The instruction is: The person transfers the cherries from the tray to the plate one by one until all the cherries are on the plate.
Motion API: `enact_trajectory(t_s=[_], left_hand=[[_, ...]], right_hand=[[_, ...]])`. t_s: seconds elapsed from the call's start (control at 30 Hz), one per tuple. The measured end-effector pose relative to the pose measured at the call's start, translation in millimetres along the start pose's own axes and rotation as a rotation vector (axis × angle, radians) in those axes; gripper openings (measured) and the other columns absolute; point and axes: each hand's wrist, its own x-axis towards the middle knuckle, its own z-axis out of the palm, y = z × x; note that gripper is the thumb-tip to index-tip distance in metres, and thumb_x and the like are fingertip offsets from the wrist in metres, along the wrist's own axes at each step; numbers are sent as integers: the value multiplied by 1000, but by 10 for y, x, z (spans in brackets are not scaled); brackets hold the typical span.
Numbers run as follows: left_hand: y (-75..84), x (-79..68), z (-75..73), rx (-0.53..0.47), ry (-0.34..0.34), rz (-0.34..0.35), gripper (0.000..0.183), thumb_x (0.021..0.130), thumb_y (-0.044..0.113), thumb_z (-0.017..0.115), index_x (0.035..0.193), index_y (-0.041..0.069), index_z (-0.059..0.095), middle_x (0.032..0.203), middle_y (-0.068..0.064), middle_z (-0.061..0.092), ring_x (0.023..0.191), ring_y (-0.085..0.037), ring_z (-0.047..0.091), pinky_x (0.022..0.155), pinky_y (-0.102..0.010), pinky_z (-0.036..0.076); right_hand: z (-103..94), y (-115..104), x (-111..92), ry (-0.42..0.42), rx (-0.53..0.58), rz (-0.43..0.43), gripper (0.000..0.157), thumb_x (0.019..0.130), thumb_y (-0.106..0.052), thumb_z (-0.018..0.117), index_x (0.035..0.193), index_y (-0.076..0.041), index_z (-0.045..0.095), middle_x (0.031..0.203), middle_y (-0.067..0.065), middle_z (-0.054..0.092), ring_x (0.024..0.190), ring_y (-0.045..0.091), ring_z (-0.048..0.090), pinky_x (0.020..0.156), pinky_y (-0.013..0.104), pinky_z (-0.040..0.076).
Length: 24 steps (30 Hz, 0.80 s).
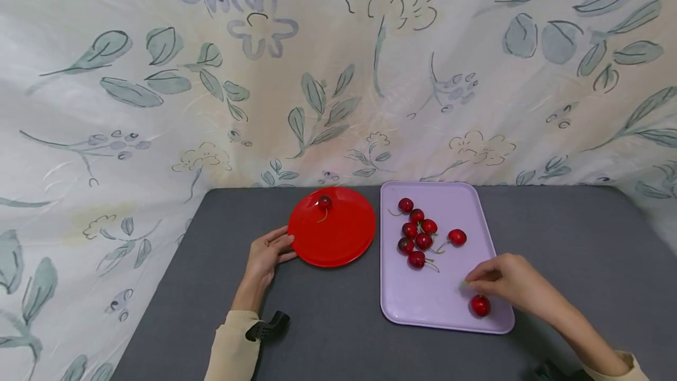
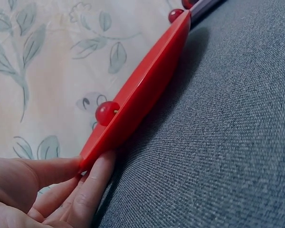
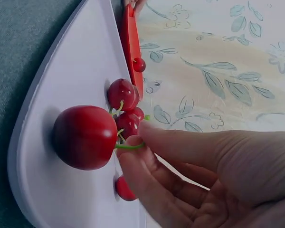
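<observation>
My left hand [image 1: 266, 256] pinches the left rim of a red plate [image 1: 338, 237], thumb at the edge and fingers beneath in the left wrist view. One cherry [image 1: 325, 201] with a stem lies near the plate's back rim. Over the near right part of a lilac tray [image 1: 428, 304], my right hand [image 1: 510, 279] pinches the green stem [image 3: 129, 147] of a cherry [image 1: 480, 306] between thumb and fingertips. That cherry is at the tray's surface; whether it touches cannot be told. Several more cherries [image 1: 423, 241] cluster in the tray's back left, and another cherry [image 1: 457, 237] lies right of them.
Plate and tray stand side by side on a dark grey cloth-covered table [image 1: 328, 322], a narrow gap between them. Behind them hangs a pale curtain [image 1: 317, 75] printed with leaves and flowers. A black strap device [image 1: 268, 326] sits on the left wrist.
</observation>
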Motion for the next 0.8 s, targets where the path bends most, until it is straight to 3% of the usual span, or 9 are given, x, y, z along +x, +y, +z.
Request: enact_trajectory(t_s=[0.4, 0.8], left_hand=[[19, 4, 19, 2, -4, 0, 42, 94, 3, 65, 134, -3, 56, 126, -23, 62, 85, -14, 70, 75, -34, 61], [28, -9, 8, 2, 12, -23, 43, 93, 5, 66, 135, -3, 56, 127, -22, 62, 84, -14, 70, 75, -33, 61]], right_hand=[[-26, -44, -2, 12, 177, 72, 23, 86, -10, 75, 101, 7, 73, 83, 10, 73, 66, 18, 69, 61, 28, 60], [-9, -133, 128, 27, 234, 79, 29, 87, -17, 75, 108, 4, 73, 86, 8, 73, 68, 22, 68, 62, 32, 60]])
